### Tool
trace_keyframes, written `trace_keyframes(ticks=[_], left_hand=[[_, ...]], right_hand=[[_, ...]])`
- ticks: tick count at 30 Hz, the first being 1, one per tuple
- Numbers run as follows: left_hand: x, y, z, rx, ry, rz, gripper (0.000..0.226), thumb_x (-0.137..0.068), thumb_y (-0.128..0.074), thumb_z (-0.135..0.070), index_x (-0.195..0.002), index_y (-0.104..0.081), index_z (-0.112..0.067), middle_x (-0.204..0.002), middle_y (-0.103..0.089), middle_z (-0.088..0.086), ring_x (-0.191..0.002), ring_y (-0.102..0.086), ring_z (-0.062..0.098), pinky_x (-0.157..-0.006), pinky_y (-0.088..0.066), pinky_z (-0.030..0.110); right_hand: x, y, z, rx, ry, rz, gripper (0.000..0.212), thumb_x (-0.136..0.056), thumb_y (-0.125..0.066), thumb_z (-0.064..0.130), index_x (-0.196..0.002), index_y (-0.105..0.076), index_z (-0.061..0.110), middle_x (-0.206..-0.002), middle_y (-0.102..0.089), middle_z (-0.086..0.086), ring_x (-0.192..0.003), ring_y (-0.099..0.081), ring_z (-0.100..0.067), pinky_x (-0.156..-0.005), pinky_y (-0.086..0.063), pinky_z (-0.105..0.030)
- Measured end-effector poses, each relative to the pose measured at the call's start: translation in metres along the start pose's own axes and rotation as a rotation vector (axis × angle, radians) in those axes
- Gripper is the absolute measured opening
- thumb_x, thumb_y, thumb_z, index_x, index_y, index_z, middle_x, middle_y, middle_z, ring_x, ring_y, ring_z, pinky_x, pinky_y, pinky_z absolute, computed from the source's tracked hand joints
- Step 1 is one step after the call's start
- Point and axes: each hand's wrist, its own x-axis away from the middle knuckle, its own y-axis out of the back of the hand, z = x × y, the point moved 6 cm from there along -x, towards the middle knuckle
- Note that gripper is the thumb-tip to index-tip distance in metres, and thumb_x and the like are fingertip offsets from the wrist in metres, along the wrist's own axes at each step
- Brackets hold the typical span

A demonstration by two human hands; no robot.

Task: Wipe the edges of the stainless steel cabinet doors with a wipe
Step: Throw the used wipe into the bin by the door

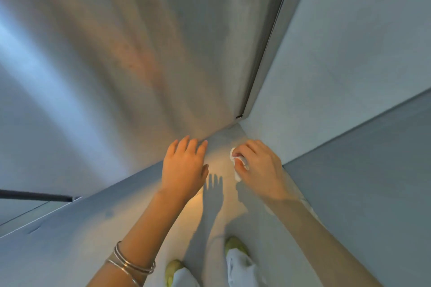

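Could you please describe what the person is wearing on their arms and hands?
The left hand and right hand are ungloved, both forearms bare, no sleeves in view. Several thin silver bangles circle the left forearm; the right shows no jewellery.

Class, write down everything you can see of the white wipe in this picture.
The wipe is small, white and crumpled, looking like thin soft paper or cloth. It is bunched in the right hand, whose curled fingers pinch it and hide most of it; one part shows by the fingertips, another hangs beneath the hand. Whether it touches any surface cannot be told.
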Motion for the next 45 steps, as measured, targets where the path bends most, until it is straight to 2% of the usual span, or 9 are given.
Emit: trace_keyframes(ticks=[2, 4, 6, 10, 16, 21, 32, 37, 45], left_hand=[[0.014, 0.033, -0.012, 0.008, -0.016, 0.06, 0.059, -0.093, -0.055, -0.043, -0.145, -0.043, -0.017, -0.143, -0.049, 0.007, -0.137, -0.04, 0.026, -0.115, -0.023, 0.042], [0.027, 0.071, -0.021, 0.0, -0.02, 0.064, 0.058, -0.099, -0.039, -0.048, -0.151, -0.032, -0.022, -0.152, -0.038, 0.002, -0.144, -0.027, 0.022, -0.119, -0.011, 0.041], [0.04, 0.118, -0.031, 0.02, -0.046, 0.076, 0.057, -0.095, -0.05, -0.046, -0.145, -0.043, -0.018, -0.145, -0.048, 0.006, -0.139, -0.037, 0.026, -0.117, -0.018, 0.045], [0.061, 0.213, -0.043, 0.053, -0.108, -0.056, 0.051, -0.07, -0.084, -0.032, -0.113, -0.071, -0.007, -0.11, -0.07, 0.015, -0.108, -0.065, 0.034, -0.096, -0.048, 0.054], [0.078, 0.284, -0.053, 0.122, -0.004, 0.003, 0.057, -0.098, -0.043, -0.045, -0.148, -0.036, -0.02, -0.15, -0.041, 0.003, -0.14, -0.033, 0.022, -0.118, -0.014, 0.041], [0.101, 0.329, -0.092, 0.159, -0.066, -0.006, 0.057, -0.097, -0.047, -0.041, -0.147, -0.038, -0.017, -0.145, -0.047, 0.005, -0.135, -0.04, 0.026, -0.115, -0.019, 0.042], [0.095, 0.374, -0.183, 0.067, -0.571, -0.031, 0.057, -0.1, -0.039, -0.041, -0.152, -0.03, -0.018, -0.154, -0.036, 0.007, -0.144, -0.028, 0.025, -0.119, -0.014, 0.042], [0.113, 0.393, -0.199, 0.084, -0.835, -0.07, 0.051, -0.09, -0.064, -0.026, -0.136, -0.054, -0.006, -0.136, -0.056, 0.018, -0.131, -0.048, 0.035, -0.112, -0.031, 0.051], [0.171, 0.397, -0.205, 0.034, -1.172, -0.044, 0.049, -0.084, -0.07, -0.023, -0.127, -0.061, -0.003, -0.128, -0.061, 0.019, -0.122, -0.055, 0.036, -0.106, -0.039, 0.051]], right_hand=[[0.004, 0.039, 0.02, -0.007, -0.014, 0.016, 0.02, -0.062, -0.075, -0.003, -0.074, -0.066, 0.01, -0.075, -0.063, -0.004, -0.07, -0.061, -0.027, -0.057, -0.052, -0.034], [0.006, 0.081, 0.043, -0.017, -0.025, 0.015, 0.02, -0.062, -0.076, -0.003, -0.074, -0.066, 0.009, -0.075, -0.063, -0.004, -0.07, -0.061, -0.027, -0.057, -0.052, -0.034], [0.009, 0.122, 0.066, -0.015, -0.043, 0.016, 0.021, -0.061, -0.076, -0.004, -0.074, -0.065, 0.009, -0.074, -0.063, -0.004, -0.068, -0.061, -0.027, -0.057, -0.052, -0.034], [0.011, 0.197, 0.1, -0.004, -0.106, -0.011, 0.021, -0.06, -0.076, -0.004, -0.073, -0.066, 0.009, -0.074, -0.064, -0.004, -0.069, -0.062, -0.026, -0.058, -0.051, -0.031], [0.017, 0.279, 0.133, 0.012, -0.12, -0.062, 0.02, -0.06, -0.073, -0.005, -0.073, -0.066, 0.009, -0.074, -0.064, -0.004, -0.07, -0.061, -0.025, -0.059, -0.049, -0.028], [0.039, 0.335, 0.147, 0.02, -0.191, -0.157, 0.018, -0.065, -0.072, -0.001, -0.076, -0.064, 0.012, -0.077, -0.063, 0.0, -0.072, -0.058, -0.021, -0.059, -0.045, -0.025], [0.125, 0.418, 0.132, 0.171, -0.658, -0.421, 0.019, -0.062, -0.076, -0.002, -0.072, -0.065, 0.01, -0.075, -0.064, -0.003, -0.073, -0.063, -0.028, -0.055, -0.045, -0.027], [0.168, 0.425, 0.166, 0.268, -0.876, -0.552, 0.019, -0.063, -0.074, -0.004, -0.071, -0.065, 0.01, -0.074, -0.064, -0.003, -0.07, -0.062, -0.027, -0.05, -0.041, -0.026], [0.245, 0.413, 0.246, 0.362, -1.15, -0.709, 0.022, -0.057, -0.075, -0.003, -0.067, -0.063, 0.012, -0.068, -0.06, -0.002, -0.064, -0.059, -0.027, -0.051, -0.037, -0.023]])
